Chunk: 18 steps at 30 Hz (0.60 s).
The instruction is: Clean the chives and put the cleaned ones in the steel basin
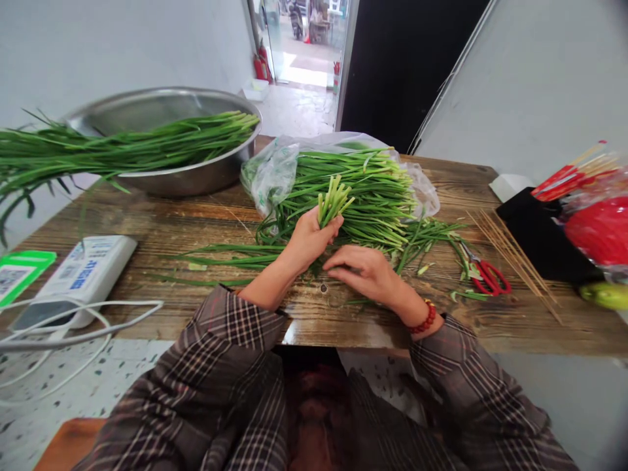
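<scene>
My left hand (311,239) is closed around a small bunch of garlic chives (334,197), its pale cut ends pointing up and away from me. Just to the right, my right hand (366,271) is low over the table, thumb and forefinger brought together in a pinch. Whatever may be between those fingertips is too small to make out. Beyond both hands a large pile of garlic chives (358,190) lies on a clear plastic bag (275,173). Loose chive leaves (235,256) stretch across the wood left of my left wrist.
A steel basin (196,180) at the back left holds more chives, leaves hanging over its side. A scale (83,275) and white cables (112,309) are at the left. Red-handled scissors (490,278), trimmings, thin sticks (515,258) and a black box (532,229) are on the right.
</scene>
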Tool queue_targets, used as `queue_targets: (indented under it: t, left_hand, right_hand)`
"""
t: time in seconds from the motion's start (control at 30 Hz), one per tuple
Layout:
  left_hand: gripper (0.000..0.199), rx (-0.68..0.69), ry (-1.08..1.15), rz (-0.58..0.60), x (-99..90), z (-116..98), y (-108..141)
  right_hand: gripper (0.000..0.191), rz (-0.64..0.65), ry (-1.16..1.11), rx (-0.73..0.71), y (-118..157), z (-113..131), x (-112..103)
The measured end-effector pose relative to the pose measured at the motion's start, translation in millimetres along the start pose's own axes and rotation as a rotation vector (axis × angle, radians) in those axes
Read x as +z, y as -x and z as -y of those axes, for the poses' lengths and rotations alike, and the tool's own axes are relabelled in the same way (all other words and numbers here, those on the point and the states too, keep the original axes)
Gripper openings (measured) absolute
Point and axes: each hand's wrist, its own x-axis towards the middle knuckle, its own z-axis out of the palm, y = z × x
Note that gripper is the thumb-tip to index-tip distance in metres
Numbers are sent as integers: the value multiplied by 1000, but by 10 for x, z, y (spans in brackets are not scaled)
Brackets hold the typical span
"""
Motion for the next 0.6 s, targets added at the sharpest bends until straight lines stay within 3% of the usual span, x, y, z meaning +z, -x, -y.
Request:
queue_targets:
  t: [0.13,0.2,0.37,0.47,0.53,0.6]
  left_hand:
    - [23,37,-33,81,-6,-32,12]
    - [21,55,-34,177,-4,-47,24]
    - [17,-3,-31,397,13,-13,49]
    - [17,75,-223,341,15,26,54]
    - [13,154,-487,262,14,30,67]
    - [12,190,-790,232,18,16,93]
  right_hand:
    - [9,-385,10,230,-2,-99,-115]
    - [12,-494,0,318,6,-158,-170]
    - [24,-552,123,272,11,-226,-198]
    - [24,-521,167,177,16,-199,-220]
    - [24,-540,166,122,31,-161,-259]
    - [38,-607,143,88,52,-122,-301]
